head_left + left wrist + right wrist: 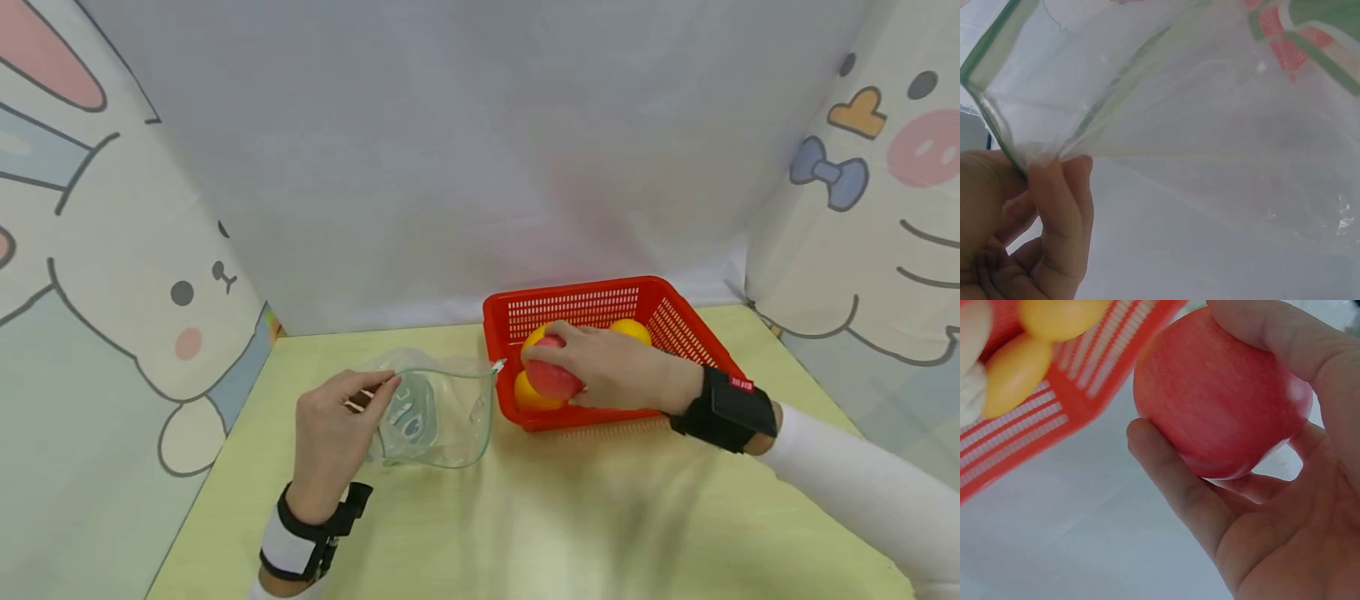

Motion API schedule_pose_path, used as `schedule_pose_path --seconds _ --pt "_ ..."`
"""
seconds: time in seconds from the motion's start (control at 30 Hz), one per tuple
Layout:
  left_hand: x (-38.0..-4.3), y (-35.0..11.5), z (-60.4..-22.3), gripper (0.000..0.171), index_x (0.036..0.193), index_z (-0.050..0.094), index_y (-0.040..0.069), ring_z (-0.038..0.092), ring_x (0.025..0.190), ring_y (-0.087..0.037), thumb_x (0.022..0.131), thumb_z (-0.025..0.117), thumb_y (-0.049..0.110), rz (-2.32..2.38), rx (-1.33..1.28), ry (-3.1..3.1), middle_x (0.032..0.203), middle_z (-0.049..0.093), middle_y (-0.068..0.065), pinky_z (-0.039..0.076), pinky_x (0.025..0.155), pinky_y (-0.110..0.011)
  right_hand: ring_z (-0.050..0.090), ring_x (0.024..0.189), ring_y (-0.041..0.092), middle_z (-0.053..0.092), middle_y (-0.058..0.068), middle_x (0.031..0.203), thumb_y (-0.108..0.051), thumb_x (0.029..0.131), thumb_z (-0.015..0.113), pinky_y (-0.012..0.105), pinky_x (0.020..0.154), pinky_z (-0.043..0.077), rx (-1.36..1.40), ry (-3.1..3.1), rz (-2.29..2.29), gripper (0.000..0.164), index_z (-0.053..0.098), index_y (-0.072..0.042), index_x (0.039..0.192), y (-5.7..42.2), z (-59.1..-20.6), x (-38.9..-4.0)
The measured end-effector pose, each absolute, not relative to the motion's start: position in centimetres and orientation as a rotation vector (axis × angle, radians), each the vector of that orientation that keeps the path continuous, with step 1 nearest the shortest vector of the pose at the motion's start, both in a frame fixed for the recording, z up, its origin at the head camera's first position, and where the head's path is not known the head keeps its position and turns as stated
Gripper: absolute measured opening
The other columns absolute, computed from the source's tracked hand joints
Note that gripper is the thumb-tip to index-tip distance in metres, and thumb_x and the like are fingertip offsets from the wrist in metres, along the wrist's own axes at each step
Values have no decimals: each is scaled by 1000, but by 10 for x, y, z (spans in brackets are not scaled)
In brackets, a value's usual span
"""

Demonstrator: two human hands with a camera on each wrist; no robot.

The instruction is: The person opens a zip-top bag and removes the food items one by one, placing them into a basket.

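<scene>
My left hand (pixel 333 437) pinches the green-edged rim of a clear zip bag (pixel 459 417) between thumb and fingers. The bag hangs with its mouth spread, and a white slider (pixel 498 366) sits at its right corner. In the left wrist view, the bag's film (pixel 1210 125) stretches away from the pinching fingers (pixel 1060 215). My right hand (pixel 630 367) grips a red apple (pixel 553 377) over the left part of a red basket (pixel 573 290). The right wrist view shows the apple (pixel 1219 394) held between thumb and curled fingers, off the basket's rim.
Several yellow-orange fruits (pixel 534 395) lie in the basket, partly hidden by my right hand. A pale, white item (pixel 969 394) is among them in the right wrist view. The basket stands on the yellow table (pixel 525 533) near the grey back wall (pixel 450 167). Cartoon-printed panels (pixel 112 350) flank both sides.
</scene>
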State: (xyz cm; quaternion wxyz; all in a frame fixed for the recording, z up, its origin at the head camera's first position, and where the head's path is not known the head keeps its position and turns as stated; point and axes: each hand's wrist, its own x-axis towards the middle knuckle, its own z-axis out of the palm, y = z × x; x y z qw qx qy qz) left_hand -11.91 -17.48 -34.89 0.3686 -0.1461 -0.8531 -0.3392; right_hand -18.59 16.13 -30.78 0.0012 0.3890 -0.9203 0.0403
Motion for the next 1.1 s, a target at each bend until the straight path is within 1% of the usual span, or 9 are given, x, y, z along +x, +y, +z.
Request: schedule_pose_path --seconds 0.17,0.27,0.37,0.53,0.7,0.83,1.0,1.07,1.1 --pt "-119 -175 -348 11 93 85 6 69 60 -15 83 88 4 -876 -368 -2192 79 80 -6 51 58 -9 59 123 34 57 15 141 -24 75 96 52 92 64 1051 -3052 90 83 57 -24 148 176 -316 -224" --pt "-119 -175 -348 10 93 85 6 69 60 -16 83 88 3 -880 -367 -2194 80 80 -6 51 57 -10 56 131 36 58 16 145 -24 76 95 58 99 60 1019 -3108 79 86 55 -22 152 182 -328 -245" --pt "-119 -175 -348 10 93 85 6 69 59 -16 83 88 3 -880 -369 -2193 80 81 -6 51 58 -10 56 133 36 60 15 145 -24 77 94 59 100 58 1008 -3134 83 85 55 -22 153 185 -341 -261" --pt "-119 -174 -348 11 93 85 6 69 59 -15 83 88 3 -882 -361 -2196 79 81 -6 51 58 -10 59 123 31 67 8 135 -28 79 91 54 101 56 957 -3174 40 80 57 -24 151 185 -360 -275" --pt "-118 -174 -348 10 93 85 7 69 60 -15 83 88 4 -886 -346 -2205 79 80 -5 50 57 -10 60 117 29 69 7 130 -32 78 91 52 99 56 967 -3186 5 80 57 -21 150 182 -371 -281" --pt "-118 -174 -348 10 92 86 8 69 60 -15 83 88 4 -887 -340 -2209 79 80 -5 50 57 -10 59 125 35 64 14 141 -35 78 92 56 104 55 959 -3196 -62 85 54 -20 152 178 -379 -285" --pt "-118 -174 -348 10 92 86 8 69 59 -14 83 88 4 -881 -336 -2209 79 80 -5 51 58 -10 54 138 46 46 24 162 -36 81 91 64 113 50 922 -3241 -65 89 48 -18 157 176 -388 -286" --pt "-118 -174 -348 10 92 86 8 69 59 -14 83 88 4 -879 -336 -2209 79 80 -5 51 58 -9 57 135 45 42 25 165 -34 83 89 63 112 52 918 -3258 -54 86 48 -18 157 175 -391 -285" --pt "-118 -174 -348 10 92 86 8 69 59 -14 83 88 5 -876 -338 -2210 79 80 -5 51 58 -9 58 132 44 44 25 163 -34 84 89 61 110 54 927 -3259 -53 82 50 -17 155 175 -393 -285"
